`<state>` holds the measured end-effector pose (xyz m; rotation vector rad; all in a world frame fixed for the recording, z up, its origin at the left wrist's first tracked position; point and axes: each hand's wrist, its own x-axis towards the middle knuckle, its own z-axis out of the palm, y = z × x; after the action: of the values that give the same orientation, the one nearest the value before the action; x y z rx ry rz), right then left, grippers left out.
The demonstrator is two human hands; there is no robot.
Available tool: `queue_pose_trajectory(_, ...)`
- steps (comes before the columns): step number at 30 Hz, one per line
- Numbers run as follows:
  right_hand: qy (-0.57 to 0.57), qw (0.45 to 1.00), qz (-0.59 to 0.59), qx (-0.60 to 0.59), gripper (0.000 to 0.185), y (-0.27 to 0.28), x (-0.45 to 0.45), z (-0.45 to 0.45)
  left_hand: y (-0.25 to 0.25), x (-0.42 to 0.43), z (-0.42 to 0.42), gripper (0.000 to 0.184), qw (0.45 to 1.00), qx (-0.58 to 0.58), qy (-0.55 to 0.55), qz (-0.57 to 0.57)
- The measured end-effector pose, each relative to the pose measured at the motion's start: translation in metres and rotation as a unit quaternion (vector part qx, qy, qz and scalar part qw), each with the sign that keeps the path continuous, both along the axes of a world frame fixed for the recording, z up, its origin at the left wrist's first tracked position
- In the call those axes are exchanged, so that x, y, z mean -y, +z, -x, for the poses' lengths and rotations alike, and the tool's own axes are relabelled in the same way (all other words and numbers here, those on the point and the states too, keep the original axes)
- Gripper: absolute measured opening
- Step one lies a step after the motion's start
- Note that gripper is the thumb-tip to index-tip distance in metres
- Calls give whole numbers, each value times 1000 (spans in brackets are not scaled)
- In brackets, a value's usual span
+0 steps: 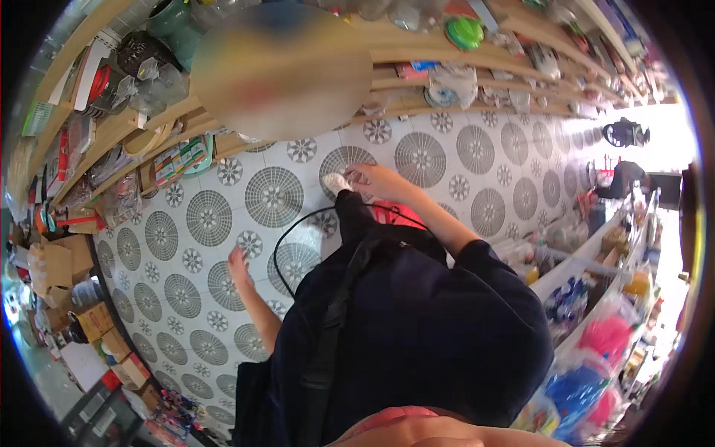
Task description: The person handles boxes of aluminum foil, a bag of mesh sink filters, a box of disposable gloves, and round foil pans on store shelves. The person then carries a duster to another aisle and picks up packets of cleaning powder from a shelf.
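Note:
My left hand (238, 266) hangs over the patterned floor (160, 235) at the left of the head view, its fingers loosely stretched and holding nothing visible. My right hand (366, 179) is in front of my body, with its fingers slightly bent and apart and no object seen in them. Just beside it in the picture is a light shoe (337, 183) on my foot, lower down. Under my right forearm shows part of a red object (398, 216), mostly hidden. A thin black cord (277, 249) curves out from my dark shirt (417, 320), which a black strap (331, 320) crosses.
Wooden shelves (417, 54) with a green container (464, 33) and wrapped goods run along the far side. Cardboard boxes (56, 264) stand at left. At right is a shelf with plastic-wrapped goods (581, 387). Further off stands a motor scooter (625, 134). A blurred patch hides part of the shelves.

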<state>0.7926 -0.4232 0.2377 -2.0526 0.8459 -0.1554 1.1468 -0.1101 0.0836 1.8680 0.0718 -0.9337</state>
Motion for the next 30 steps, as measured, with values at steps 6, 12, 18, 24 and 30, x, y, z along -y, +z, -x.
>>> queue_pose_trajectory(6,60,990,-13,-126,35,-203,178,-126,-61,-4,69,40,971,-74,225,-27)
queue_pose_trajectory(12,-68,965,62,-244,39,-286,299,-272,-22,53,124,31,960,-38,278,-15)
queue_pose_trajectory(18,-20,953,166,-253,40,-369,316,-348,-26,54,164,32,901,-47,425,-75)
queue_pose_trajectory(24,24,978,82,-189,43,-382,307,-353,-27,55,204,29,901,-58,421,-86)
queue_pose_trajectory(30,-2,976,-46,-213,54,-315,284,-314,-28,9,238,25,914,-46,387,-114)
